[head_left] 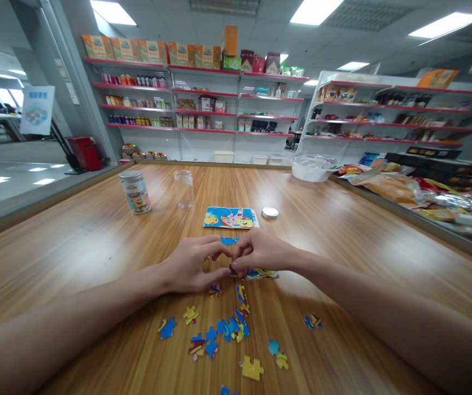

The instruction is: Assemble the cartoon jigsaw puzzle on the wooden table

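My right hand (260, 253) is closed in a pinch on a small dark puzzle piece (232, 269), just beside the partly assembled jigsaw (262, 273). My left hand (197, 262) lies close by on the left, its thumb and fingers apart, the thumb tip near that piece. Between and behind the hands a blue strip of joined pieces (229, 241) shows; my hands hide part of the jigsaw. A cartoon picture card (231, 218) lies flat beyond them. Loose puzzle pieces (229, 328) are scattered nearer to me, among them a larger yellow piece (251, 368).
On the wooden table (96, 307) stand a printed can (135, 193) and a clear plastic jar (183, 189). A silver lid (269, 213) lies right of the card. Farther back is a white bowl (312, 168); packaged snacks (400, 189) line the right edge.
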`<action>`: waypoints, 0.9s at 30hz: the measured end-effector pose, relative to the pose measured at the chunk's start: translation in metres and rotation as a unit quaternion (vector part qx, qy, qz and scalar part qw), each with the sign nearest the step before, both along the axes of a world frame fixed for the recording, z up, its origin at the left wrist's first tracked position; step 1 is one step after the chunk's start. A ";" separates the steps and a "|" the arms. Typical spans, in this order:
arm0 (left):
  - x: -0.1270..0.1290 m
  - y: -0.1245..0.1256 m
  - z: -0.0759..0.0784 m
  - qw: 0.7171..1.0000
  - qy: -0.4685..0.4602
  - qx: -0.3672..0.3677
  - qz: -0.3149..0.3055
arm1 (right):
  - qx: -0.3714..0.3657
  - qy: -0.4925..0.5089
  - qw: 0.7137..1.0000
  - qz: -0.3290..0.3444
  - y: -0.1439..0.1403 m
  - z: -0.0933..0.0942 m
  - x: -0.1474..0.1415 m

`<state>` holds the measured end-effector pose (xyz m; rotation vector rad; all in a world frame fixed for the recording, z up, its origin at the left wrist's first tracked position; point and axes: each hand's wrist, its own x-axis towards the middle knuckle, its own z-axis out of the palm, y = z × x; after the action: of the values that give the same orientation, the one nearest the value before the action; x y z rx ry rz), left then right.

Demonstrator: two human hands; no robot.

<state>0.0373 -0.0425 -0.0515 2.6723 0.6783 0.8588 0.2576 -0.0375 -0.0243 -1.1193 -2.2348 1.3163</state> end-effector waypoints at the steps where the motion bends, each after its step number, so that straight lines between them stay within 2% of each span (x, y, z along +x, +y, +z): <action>1: 0.002 -0.002 -0.002 1.000 0.009 -0.011 0.025 | 0.007 0.001 1.000 -0.001 0.000 0.000 0.000; 5: 0.009 -0.008 -0.005 0.994 0.048 -0.079 0.065 | 0.032 -0.012 0.999 0.006 -0.001 0.002 0.000; 8: 0.014 -0.014 -0.004 0.990 0.057 -0.103 0.074 | 0.114 -0.061 0.992 -0.010 0.003 0.001 0.002; 10: 0.017 -0.016 -0.003 0.990 0.061 -0.102 0.078 | 0.173 -0.096 0.980 -0.024 0.007 -0.002 0.005; 12: 0.018 -0.018 -0.002 0.990 0.064 -0.094 0.087 | 0.201 -0.116 0.973 -0.009 0.012 -0.006 0.009; 16: 0.020 -0.019 -0.004 0.989 0.068 -0.078 0.103 | 0.209 -0.110 0.971 0.043 0.019 -0.013 0.017; 20: 0.019 -0.019 -0.003 0.990 0.076 -0.053 0.109 | 0.230 -0.136 0.963 0.042 0.019 -0.012 0.018; 22: 0.017 -0.019 -0.002 0.993 0.068 -0.030 0.096 | 0.228 -0.147 0.962 0.041 0.018 -0.011 0.018; 27: 0.010 -0.014 -0.004 0.997 0.064 0.034 0.015 | 0.213 -0.158 0.964 0.034 0.016 -0.009 0.016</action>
<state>0.0474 -0.0561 -0.0554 2.8050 0.7308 0.7359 0.2732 -0.0212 -0.0330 -1.1546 -2.6341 0.6537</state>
